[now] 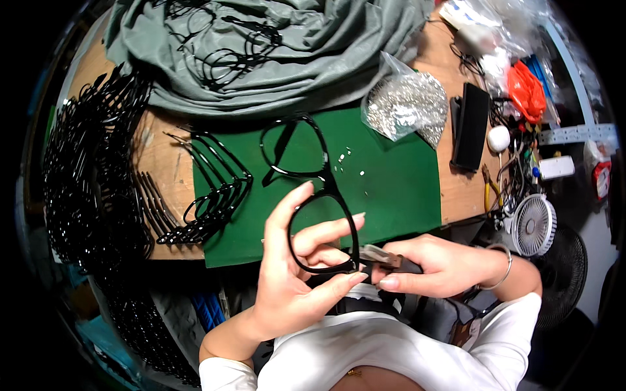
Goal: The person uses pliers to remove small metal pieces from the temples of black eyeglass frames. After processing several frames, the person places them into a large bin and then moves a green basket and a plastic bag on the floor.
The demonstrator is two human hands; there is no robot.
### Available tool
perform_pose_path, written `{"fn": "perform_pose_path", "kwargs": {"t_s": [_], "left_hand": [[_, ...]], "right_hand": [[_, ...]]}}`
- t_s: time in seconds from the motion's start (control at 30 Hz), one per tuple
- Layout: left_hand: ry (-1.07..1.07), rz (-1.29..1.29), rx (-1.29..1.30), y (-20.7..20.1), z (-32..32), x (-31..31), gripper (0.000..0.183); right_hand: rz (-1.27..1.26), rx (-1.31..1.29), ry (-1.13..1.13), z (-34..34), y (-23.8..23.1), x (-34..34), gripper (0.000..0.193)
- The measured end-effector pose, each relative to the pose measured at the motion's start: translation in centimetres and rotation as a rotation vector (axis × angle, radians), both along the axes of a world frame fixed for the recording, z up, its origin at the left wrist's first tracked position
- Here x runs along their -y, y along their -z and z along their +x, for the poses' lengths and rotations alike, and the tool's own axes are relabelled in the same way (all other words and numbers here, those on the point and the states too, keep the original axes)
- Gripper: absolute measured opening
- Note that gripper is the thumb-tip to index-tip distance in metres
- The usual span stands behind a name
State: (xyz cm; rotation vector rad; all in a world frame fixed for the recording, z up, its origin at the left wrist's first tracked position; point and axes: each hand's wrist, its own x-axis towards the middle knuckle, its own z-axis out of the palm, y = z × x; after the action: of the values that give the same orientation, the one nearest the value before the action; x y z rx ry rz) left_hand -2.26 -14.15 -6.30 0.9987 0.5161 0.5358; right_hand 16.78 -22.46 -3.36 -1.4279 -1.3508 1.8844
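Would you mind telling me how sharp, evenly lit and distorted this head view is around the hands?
Head view: the left hand, right hand and black frame are sharp and evenly lit; glare glints on the bag of small metal parts; fisheye bends the green mat edges, and the corners go black.

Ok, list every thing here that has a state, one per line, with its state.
black eyeglass frame: held up over the green mat, temples not attached.
left hand: fingers shut on the frame's lower lens rim.
right hand: shut on a small tool at the frame's corner.
small tool: tip against the frame.
clear bag of small metal parts: open, lying on the mat's corner.
small white fan: lying flat; running or not, cannot tell.
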Motion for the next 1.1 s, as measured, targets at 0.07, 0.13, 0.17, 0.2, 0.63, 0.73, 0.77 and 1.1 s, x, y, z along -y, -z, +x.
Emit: {"fn": "perform_pose_path", "kwargs": {"t_s": [0.07, 0.13, 0.17, 0.2, 0.63, 0.73, 0.77, 1.1], "left_hand": [[-0.014, 0.024, -0.036, 0.0, 0.0, 0.1, 0.093], [0.020, 0.072, -0.019, 0.4, 0.1, 0.2, 0.089], [0.055, 0.123, -0.010, 0.6, 0.0, 0.1, 0.084], [0.049, 0.121, -0.011, 0.6, 0.0, 0.1, 0.085], [0.033, 0.023, -0.104, 0.4, 0.7, 0.5, 0.084], [0.029, 0.006, -0.119, 0.2, 1.3, 0.4, 0.083], [0.021, 0.000, -0.135, 0.0, 1.7, 0.5, 0.083], [0.019, 0.091, -0.054, 1.4, -1.2, 2.4, 0.069]], "right_hand": [[-0.013, 0.072, -0.098, 0.1, -0.3, -0.8, 0.034], [-0.030, 0.081, -0.130, 0.0, -0.8, -1.4, 0.035], [-0.026, 0.107, -0.154, 0.0, -0.9, -1.6, 0.035], [-0.021, 0.134, -0.179, 0.1, -0.9, -1.8, 0.035], [-0.098, 0.076, -0.163, 1.6, 0.1, -1.7, 0.047], [0.183, 0.311, -0.022, 2.8, 2.9, -0.1, 0.047], [0.276, 0.413, 0.024, 2.7, 3.6, 0.3, 0.043], [0.556, 0.784, 0.187, 0.7, 7.5, 1.3, 0.039]]}}
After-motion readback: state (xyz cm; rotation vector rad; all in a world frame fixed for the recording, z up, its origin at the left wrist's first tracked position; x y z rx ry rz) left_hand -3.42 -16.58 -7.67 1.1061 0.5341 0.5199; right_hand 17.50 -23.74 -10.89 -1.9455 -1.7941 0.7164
